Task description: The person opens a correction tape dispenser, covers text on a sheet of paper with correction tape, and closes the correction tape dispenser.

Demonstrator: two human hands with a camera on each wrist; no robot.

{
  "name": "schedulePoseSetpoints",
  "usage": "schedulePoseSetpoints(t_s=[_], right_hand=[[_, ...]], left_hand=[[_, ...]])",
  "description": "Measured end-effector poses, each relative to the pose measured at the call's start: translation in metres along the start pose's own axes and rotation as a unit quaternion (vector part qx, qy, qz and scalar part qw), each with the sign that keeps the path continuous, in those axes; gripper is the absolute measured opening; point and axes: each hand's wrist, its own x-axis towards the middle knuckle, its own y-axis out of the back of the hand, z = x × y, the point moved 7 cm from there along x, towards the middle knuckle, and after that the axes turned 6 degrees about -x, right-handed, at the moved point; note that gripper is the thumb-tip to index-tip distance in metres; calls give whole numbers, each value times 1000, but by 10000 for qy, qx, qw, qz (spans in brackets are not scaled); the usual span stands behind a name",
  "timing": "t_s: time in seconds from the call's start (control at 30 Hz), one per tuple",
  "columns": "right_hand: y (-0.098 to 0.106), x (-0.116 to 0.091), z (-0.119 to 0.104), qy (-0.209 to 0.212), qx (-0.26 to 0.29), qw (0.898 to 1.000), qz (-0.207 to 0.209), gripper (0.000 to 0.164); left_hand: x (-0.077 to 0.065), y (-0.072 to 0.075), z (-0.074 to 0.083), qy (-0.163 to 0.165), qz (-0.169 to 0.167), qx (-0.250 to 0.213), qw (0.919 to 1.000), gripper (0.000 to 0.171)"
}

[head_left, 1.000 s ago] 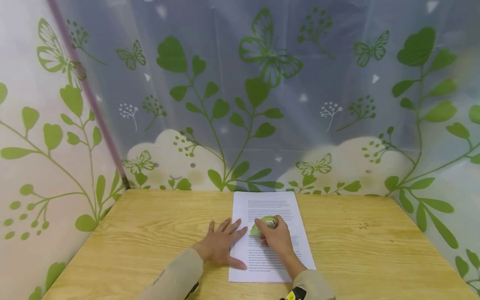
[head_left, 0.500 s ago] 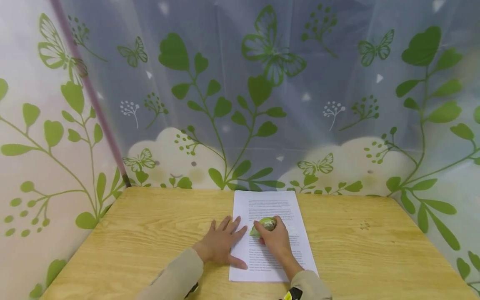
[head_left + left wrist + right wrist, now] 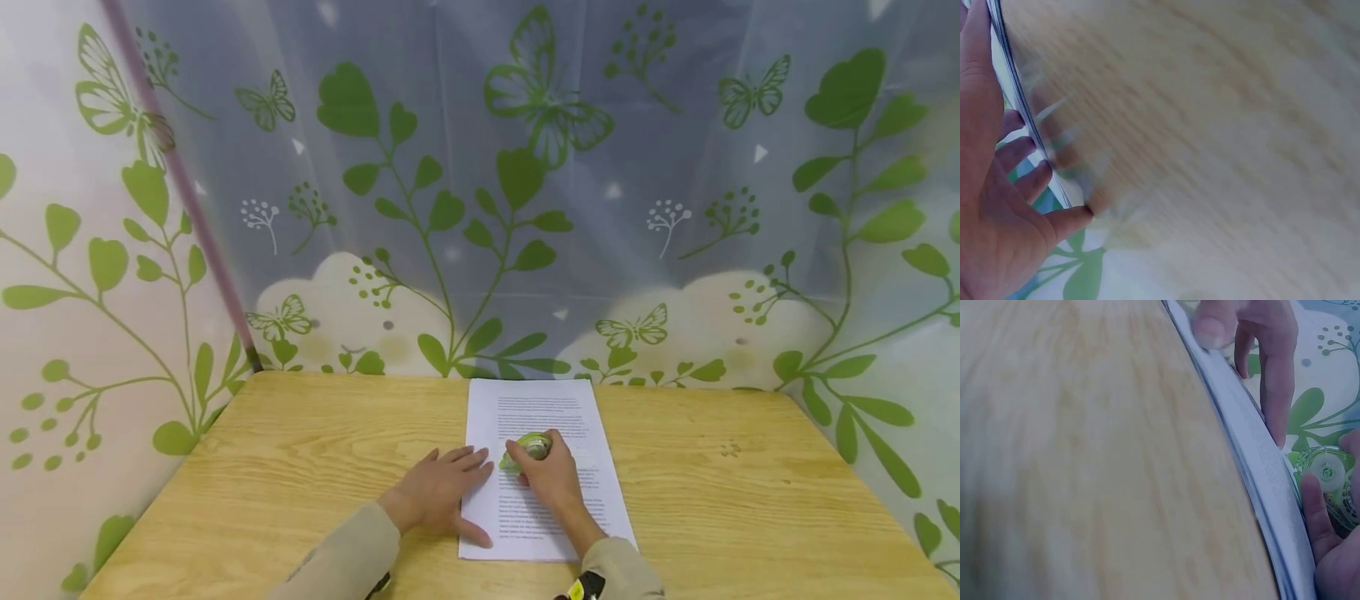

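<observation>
A stack of printed paper sheets (image 3: 483, 408) lies on the table with its far edge close to the backdrop. My right hand (image 3: 558, 479) grips a green see-through correction tape dispenser (image 3: 534, 446) against the middle of the top page, among the lines of print. Its round inner reels show in the right wrist view, where the dispenser (image 3: 1325, 469) sits between thumb and fingers. My left hand (image 3: 435, 492) rests on the left margin of the sheets, fingers extended and thumb spread toward the near edge. The palm hides part of the stack's left edge.
The wood-grain table (image 3: 315, 442) extends to both sides of the paper. Behind it hangs a curtain (image 3: 450, 167) printed with green leaves, butterflies and pale clouds. A faint mark (image 3: 729, 450) shows on the tabletop at right.
The fingers of my left hand have drawn closer together and the hand has shifted slightly. My right hand keeps hold of the correction tape dispenser at almost the same spot.
</observation>
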Motion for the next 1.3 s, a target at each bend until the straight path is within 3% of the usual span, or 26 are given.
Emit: schedulePoseSetpoints(t_s=[0.5,0.8,1.3], right_hand=[[-2,0,-3,180,-188,9996,-71,54],[-2,0,-8,387,-261,9988,-120,46],[3,-2,-11,397,-563,9975,-154,46]], left_hand=[[-2,-7,-3,60,88,-292,9995,103],[-2,-7,-1,147,11,-193,9997,103],[-2,-6,1,140,-38,-119,9998,102]])
